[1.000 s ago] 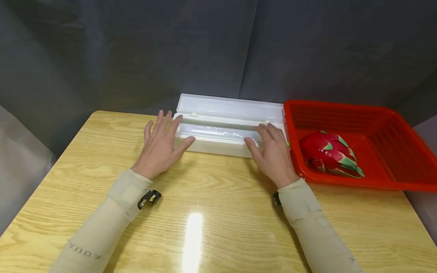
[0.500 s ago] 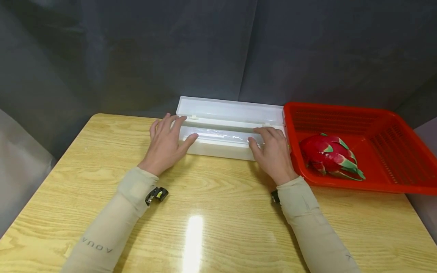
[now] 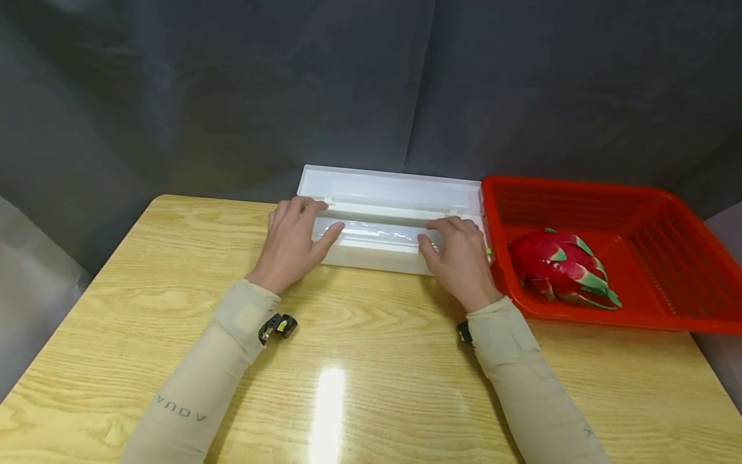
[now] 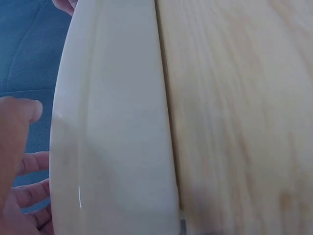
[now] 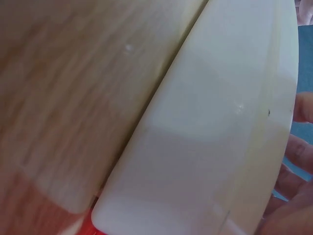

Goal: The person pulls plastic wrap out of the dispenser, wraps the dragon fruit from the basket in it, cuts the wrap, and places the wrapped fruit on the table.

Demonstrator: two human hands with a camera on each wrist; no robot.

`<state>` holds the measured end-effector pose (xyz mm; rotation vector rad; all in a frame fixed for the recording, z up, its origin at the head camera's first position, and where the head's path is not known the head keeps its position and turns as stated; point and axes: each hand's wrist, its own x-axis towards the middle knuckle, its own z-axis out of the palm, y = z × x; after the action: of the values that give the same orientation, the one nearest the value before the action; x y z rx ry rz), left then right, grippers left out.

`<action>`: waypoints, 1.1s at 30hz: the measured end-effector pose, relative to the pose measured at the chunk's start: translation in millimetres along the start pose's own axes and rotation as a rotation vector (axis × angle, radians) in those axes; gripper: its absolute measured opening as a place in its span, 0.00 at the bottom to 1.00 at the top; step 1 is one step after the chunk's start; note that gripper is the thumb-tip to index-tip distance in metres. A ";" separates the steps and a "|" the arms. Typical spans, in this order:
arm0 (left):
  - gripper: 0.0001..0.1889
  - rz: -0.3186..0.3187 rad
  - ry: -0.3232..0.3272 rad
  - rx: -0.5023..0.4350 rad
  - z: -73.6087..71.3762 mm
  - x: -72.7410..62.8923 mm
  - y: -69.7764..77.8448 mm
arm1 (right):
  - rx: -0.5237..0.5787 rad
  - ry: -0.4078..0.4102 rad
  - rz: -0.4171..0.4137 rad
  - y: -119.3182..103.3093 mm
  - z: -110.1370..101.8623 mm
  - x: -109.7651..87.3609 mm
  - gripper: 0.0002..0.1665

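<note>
A long white dispenser box (image 3: 377, 259) stands at the back of the table with its lid (image 3: 391, 187) tipped back. Inside lies a shiny roll of clear plastic film (image 3: 377, 232). Over the box's left end hovers my left hand (image 3: 292, 243), thumb and fingers apart and loosely bent. My right hand (image 3: 462, 261) is over the right end in a similar pose, its thumb and forefinger near the film roll. Whether any fingertip touches the roll is hidden. Both wrist views show mostly the box's white front wall (image 4: 122, 117), with fingers above its upper edge.
A red plastic basket (image 3: 591, 316) stands against the box's right end, holding a dragon fruit (image 3: 559, 264). Dark cloth (image 3: 359, 90) hangs behind the wooden table (image 3: 394, 374).
My left hand has moved right and inward over the box's left end, its fingers less spread. The right hand has barely shifted. Box, basket and dragon fruit stay in place.
</note>
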<state>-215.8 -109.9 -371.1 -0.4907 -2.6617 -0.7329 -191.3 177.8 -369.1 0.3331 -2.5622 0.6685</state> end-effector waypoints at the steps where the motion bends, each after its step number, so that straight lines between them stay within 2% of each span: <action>1: 0.26 0.005 -0.001 0.001 -0.3 0.6 0.8 | 0.002 -0.005 0.000 -0.5 0.1 0.5 0.16; 15: 0.18 0.085 -0.019 -0.014 1.0 9.3 7.8 | 0.050 -0.026 -0.014 -6.1 -2.2 8.0 0.13; 22: 0.16 0.109 -0.034 -0.023 1.6 17.5 9.8 | 0.077 -0.080 0.042 -7.5 -7.5 13.1 0.12; 27: 0.15 0.108 -0.033 -0.027 2.5 19.1 10.8 | 0.070 -0.104 0.065 -8.2 -7.7 14.9 0.13; 33: 0.16 0.086 -0.041 -0.019 3.3 20.0 11.9 | 0.072 -0.093 0.076 -7.3 -4.8 14.9 0.13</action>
<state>-229.4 -93.8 -360.7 -0.6274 -2.6546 -0.7308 -199.8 172.4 -355.1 0.2986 -2.6546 0.7918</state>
